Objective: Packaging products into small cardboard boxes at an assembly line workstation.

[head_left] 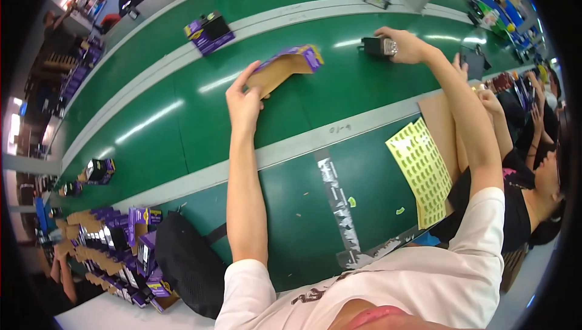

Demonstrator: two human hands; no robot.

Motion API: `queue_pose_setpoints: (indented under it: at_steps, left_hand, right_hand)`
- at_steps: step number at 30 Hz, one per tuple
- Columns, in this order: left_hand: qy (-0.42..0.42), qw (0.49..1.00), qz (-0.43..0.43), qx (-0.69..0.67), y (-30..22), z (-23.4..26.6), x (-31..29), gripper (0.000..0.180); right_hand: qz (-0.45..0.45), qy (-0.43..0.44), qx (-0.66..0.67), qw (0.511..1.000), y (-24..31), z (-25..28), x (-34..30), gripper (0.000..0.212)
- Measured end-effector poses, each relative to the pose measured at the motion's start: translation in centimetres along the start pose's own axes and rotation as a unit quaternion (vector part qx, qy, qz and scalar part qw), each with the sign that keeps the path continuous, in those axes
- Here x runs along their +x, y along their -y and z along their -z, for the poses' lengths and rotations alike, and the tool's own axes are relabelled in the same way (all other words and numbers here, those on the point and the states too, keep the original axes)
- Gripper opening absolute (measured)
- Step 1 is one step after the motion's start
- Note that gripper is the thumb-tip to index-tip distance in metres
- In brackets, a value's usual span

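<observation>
We bend our left hand (244, 99) part way and grip the left end of a purple box (282, 73). We curl our right hand (409, 46) round a black block (377, 47). We hold both over the green table (327, 96), the block right of the box. A yellow sheet (422, 175) lies closer to us.

Purple box (280, 73), brown inside, apparently yellow-ended — black block (376, 47) — yellow sheet (422, 175), green-patterned
</observation>
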State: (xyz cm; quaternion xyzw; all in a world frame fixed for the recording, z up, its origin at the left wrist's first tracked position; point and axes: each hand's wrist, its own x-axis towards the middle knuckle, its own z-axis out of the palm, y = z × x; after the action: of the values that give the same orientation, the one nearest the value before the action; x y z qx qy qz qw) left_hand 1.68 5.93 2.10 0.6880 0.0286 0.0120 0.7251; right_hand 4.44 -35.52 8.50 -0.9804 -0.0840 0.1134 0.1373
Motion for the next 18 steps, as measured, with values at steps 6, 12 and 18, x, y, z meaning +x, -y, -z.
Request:
queue_pose_setpoints:
  at_steps: [6, 12, 18]
  left_hand:
    - [0.017, 0.995, 0.068, 0.067, -3.1, 2.6, -0.6, 0.052]
    - [0.043, 0.988, 0.028, 0.146, -4.4, 3.4, -1.2, 0.054]
    - [0.091, 0.988, 0.003, 0.125, -6.3, 0.8, -2.3, 0.051]
  right_hand:
    - [0.083, -0.087, 0.395, 0.911, 13.8, -0.7, -3.9, 0.057]
    - [0.228, -0.04, 0.328, 0.916, 20.9, -2.3, -1.5, 0.051]
    - [0.175, -0.009, 0.178, 0.968, 21.3, -3.0, -1.9, 0.049]
